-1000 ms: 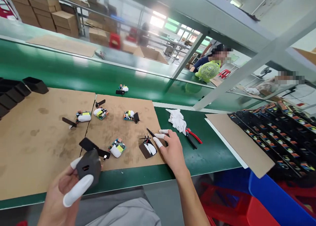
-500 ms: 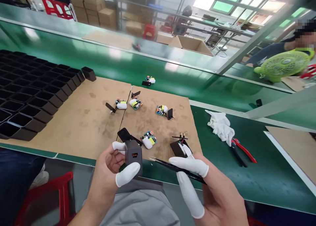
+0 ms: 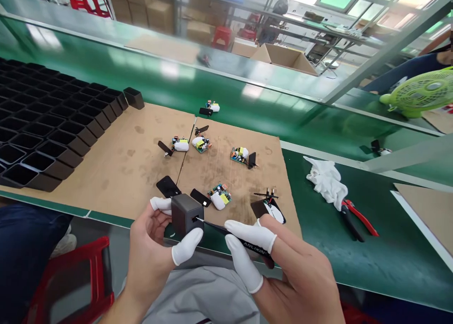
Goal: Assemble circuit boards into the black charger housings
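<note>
My left hand (image 3: 159, 239), with white finger cots on thumb and finger, grips a black charger housing (image 3: 182, 214) above the bench's front edge. A small port opening shows in its right-hand face. Pinched in my right hand (image 3: 272, 258), also in finger cots, are black tweezers (image 3: 244, 241); their tips are at that port, though how deep they reach I cannot tell. Just beyond lie a circuit board (image 3: 220, 196) with a white block, a flat black plate (image 3: 200, 197), another black plate (image 3: 168, 186) and a housing (image 3: 264, 209) with a board partly in it.
Rows of open black housings (image 3: 53, 121) fill the left side. More boards (image 3: 239, 155) lie on the cardboard (image 3: 141, 144). To the right are a white cloth (image 3: 327, 180), red-and-black pliers (image 3: 359, 217) and a green fan (image 3: 417, 95). A red stool (image 3: 95, 267) stands lower left.
The tweezers have moved left, and their tips now meet the housing's port. My left hand has turned the housing so that more of its side shows. The view has shifted slightly.
</note>
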Tool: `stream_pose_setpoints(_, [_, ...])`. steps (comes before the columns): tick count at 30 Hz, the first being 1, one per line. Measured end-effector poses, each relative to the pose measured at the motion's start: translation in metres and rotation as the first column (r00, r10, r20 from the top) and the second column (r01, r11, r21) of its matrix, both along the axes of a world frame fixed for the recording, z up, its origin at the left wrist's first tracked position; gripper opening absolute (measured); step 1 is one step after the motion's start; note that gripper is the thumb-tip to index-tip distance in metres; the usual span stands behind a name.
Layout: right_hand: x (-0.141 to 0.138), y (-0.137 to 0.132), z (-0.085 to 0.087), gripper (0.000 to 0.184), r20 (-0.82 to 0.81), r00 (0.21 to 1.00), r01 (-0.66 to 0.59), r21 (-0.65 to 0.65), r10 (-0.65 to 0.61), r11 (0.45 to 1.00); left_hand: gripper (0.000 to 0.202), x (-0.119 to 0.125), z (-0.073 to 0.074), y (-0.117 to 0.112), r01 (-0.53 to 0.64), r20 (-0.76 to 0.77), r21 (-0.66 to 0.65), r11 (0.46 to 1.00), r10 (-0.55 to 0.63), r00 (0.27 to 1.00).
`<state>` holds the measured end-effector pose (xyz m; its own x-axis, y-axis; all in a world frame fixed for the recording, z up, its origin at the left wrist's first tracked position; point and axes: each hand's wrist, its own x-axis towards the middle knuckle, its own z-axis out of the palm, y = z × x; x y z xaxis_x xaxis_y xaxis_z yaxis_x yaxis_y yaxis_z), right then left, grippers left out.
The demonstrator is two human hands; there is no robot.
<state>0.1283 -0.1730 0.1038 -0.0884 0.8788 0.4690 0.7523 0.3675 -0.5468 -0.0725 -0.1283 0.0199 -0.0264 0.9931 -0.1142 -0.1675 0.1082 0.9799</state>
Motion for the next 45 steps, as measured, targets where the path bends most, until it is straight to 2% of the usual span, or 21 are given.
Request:
stream_pose_setpoints(6, [-0.003,0.001,-0.004,0.015,0.092,0.996,0.018,0.014,-0.019,1.0,0.045,0.007,0.005,-0.001,-0.109,-0.087,0.088,0.99,0.117,0.989])
stream_pose_setpoints(12, [-0.008,0.002,-0.009,0.014,0.186,0.981,0.052,0.049,-0.06,0.997,0.045,0.01,-0.002,-0.002,-0.133,-0.158,0.184,0.974,0.163,0.974])
stream_pose_setpoints(16, [-0.015,0.004,-0.012,0.022,0.209,0.973,0.088,0.077,-0.103,0.993,0.043,0.013,-0.006,-0.004,-0.139,-0.232,0.25,0.958,0.199,0.952])
stream_pose_setpoints(20, [-0.02,0.006,-0.016,0.033,0.187,0.976,0.114,-0.019,-0.109,0.993,0.044,0.013,-0.014,-0.006,-0.125,-0.31,0.33,0.936,0.233,0.922])
stream_pose_setpoints(24, [-0.02,0.01,-0.022,0.029,0.164,0.98,0.137,-0.144,-0.113,0.98,0.047,0.009,-0.023,-0.008,-0.087,-0.41,0.44,0.894,0.286,0.866])
stream_pose_setpoints(30, [-0.017,0.011,-0.037,0.025,0.106,0.994,0.003,-0.332,0.035,0.943,0.052,0.0,-0.03,-0.009,0.003,-0.533,0.608,0.794,0.405,0.743])
stream_pose_setpoints(34, [-0.016,0.009,-0.047,0.022,-0.007,0.998,-0.056,-0.439,0.058,0.897,0.052,-0.001,-0.027,-0.006,0.046,-0.558,0.66,0.75,0.449,0.698])
stream_pose_setpoints(38, [-0.017,0.006,-0.053,0.023,-0.088,0.996,-0.065,-0.432,0.029,0.899,0.052,-0.002,-0.025,-0.004,0.064,-0.561,0.684,0.727,0.468,0.683])
stream_pose_setpoints(45, [-0.02,0.002,-0.063,0.026,-0.141,0.99,-0.064,-0.379,0.01,0.923,0.051,-0.006,-0.025,-0.005,0.076,-0.586,0.69,0.72,0.493,0.643])
